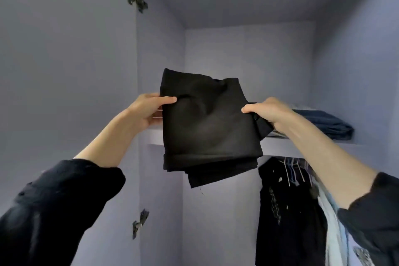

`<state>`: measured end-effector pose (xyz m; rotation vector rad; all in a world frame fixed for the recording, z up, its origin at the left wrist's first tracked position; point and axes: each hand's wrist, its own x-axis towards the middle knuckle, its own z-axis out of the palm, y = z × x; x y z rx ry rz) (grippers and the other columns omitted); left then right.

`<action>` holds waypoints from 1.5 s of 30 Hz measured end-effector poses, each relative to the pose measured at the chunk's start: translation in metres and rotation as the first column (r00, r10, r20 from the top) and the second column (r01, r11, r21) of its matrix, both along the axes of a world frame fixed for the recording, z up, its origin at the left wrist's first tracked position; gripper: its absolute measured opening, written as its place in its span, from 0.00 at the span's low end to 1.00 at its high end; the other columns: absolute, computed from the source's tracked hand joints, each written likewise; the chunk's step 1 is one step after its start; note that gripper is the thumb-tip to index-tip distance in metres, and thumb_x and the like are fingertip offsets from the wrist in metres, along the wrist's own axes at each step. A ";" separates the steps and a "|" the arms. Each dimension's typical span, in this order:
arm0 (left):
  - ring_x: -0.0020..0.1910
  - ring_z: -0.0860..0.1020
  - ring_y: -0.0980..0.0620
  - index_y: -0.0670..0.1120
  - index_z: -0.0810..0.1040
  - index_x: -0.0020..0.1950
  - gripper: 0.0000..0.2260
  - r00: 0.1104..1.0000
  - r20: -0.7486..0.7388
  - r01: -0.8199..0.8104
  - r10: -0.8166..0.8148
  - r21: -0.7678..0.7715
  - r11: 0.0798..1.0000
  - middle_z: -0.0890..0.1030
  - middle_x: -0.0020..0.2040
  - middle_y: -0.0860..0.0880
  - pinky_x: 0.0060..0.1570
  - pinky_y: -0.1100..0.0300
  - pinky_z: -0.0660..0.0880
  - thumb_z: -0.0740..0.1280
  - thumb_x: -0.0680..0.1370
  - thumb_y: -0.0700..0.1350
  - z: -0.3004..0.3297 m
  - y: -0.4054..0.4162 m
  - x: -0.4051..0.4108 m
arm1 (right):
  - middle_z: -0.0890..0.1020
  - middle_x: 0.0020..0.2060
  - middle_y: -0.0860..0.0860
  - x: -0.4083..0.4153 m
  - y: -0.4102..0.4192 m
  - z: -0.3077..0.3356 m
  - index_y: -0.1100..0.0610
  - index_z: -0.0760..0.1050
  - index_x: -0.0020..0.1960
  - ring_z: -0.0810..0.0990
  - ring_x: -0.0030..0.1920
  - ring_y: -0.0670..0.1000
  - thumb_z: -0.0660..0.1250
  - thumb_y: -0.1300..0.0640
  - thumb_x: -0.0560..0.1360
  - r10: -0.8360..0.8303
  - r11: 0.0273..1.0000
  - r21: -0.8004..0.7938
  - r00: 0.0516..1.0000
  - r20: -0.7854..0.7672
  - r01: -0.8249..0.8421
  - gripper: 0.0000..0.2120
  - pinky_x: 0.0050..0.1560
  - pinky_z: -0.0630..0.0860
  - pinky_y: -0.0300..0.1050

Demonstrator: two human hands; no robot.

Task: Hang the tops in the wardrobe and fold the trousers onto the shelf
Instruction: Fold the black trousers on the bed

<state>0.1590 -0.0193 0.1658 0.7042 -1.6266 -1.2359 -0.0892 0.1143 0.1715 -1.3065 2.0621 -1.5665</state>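
Observation:
A folded pair of black trousers (207,123) is held up in front of the wardrobe shelf (278,143), tilted toward the opening above it. My left hand (149,110) grips its left edge, thumb on top and fingers underneath. My right hand (269,112) grips its right edge the same way. The lower folds of the trousers hang below the shelf's front edge.
Folded dark blue jeans (328,124) lie on the right of the shelf. Below it, black tops (287,211) and a light garment (332,229) hang on hangers at the right. The open wardrobe door (64,60) with hinges stands at the left.

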 end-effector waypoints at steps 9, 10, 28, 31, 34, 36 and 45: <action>0.47 0.78 0.50 0.48 0.76 0.48 0.07 1.000 0.019 0.001 0.001 -0.084 0.996 0.79 0.48 0.49 0.37 0.59 0.75 0.71 0.73 0.46 0.079 -0.119 -0.053 | 0.80 0.50 0.58 -0.033 -0.098 0.064 0.62 0.75 0.53 0.81 0.51 0.57 0.72 0.57 0.69 -0.032 0.997 -0.071 0.999 0.042 0.035 0.16 0.57 0.77 0.53; 0.47 0.78 0.50 0.48 0.76 0.49 0.08 1.000 0.020 -0.019 0.021 -0.092 0.996 0.79 0.48 0.49 0.37 0.59 0.74 0.71 0.73 0.46 0.085 -0.137 -0.059 | 0.80 0.51 0.58 -0.038 -0.116 0.068 0.62 0.75 0.53 0.81 0.51 0.57 0.72 0.58 0.69 -0.015 0.997 -0.078 0.998 0.055 0.019 0.15 0.57 0.77 0.53; 0.70 0.64 0.46 0.48 0.61 0.74 0.21 0.610 0.746 0.084 0.269 -0.398 0.914 0.62 0.74 0.49 0.63 0.51 0.66 0.50 0.83 0.54 0.051 -0.322 -0.177 | 0.78 0.56 0.57 -0.119 -0.331 0.059 0.62 0.75 0.54 0.76 0.57 0.57 0.60 0.46 0.79 -0.115 0.954 0.153 0.789 -0.604 0.257 0.19 0.52 0.73 0.45; 0.75 0.55 0.50 0.43 0.57 0.76 0.21 0.662 0.707 0.233 0.250 -0.511 0.828 0.56 0.77 0.46 0.69 0.61 0.52 0.46 0.84 0.48 0.048 -0.322 -0.204 | 0.66 0.72 0.54 -0.110 -0.355 0.050 0.55 0.64 0.72 0.65 0.70 0.57 0.51 0.45 0.81 -0.002 0.974 0.156 0.692 -0.722 0.166 0.24 0.70 0.63 0.51; 0.76 0.43 0.45 0.49 0.48 0.78 0.22 0.472 0.853 0.354 0.223 -0.414 0.838 0.45 0.78 0.43 0.74 0.53 0.40 0.44 0.84 0.52 0.002 -0.335 -0.229 | 0.53 0.77 0.52 -0.112 -0.371 0.008 0.48 0.54 0.76 0.55 0.76 0.54 0.44 0.43 0.81 0.237 0.875 0.426 0.562 -0.792 0.231 0.25 0.74 0.53 0.54; 0.75 0.37 0.40 0.56 0.43 0.77 0.23 0.300 0.929 0.340 0.218 -0.318 0.885 0.39 0.77 0.44 0.73 0.46 0.36 0.43 0.83 0.57 -0.020 -0.338 -0.233 | 0.48 0.77 0.49 -0.115 -0.369 -0.009 0.44 0.51 0.76 0.51 0.76 0.53 0.43 0.42 0.81 0.292 0.819 0.489 0.516 -0.805 0.300 0.25 0.75 0.50 0.56; 0.76 0.49 0.52 0.49 0.50 0.78 0.24 0.609 0.760 0.311 0.225 -0.491 0.814 0.51 0.78 0.48 0.75 0.56 0.45 0.48 0.83 0.55 0.012 -0.289 -0.191 | 0.56 0.76 0.51 -0.099 -0.288 0.004 0.48 0.56 0.76 0.54 0.76 0.52 0.47 0.44 0.82 0.085 0.930 0.261 0.541 -0.837 0.257 0.24 0.74 0.48 0.60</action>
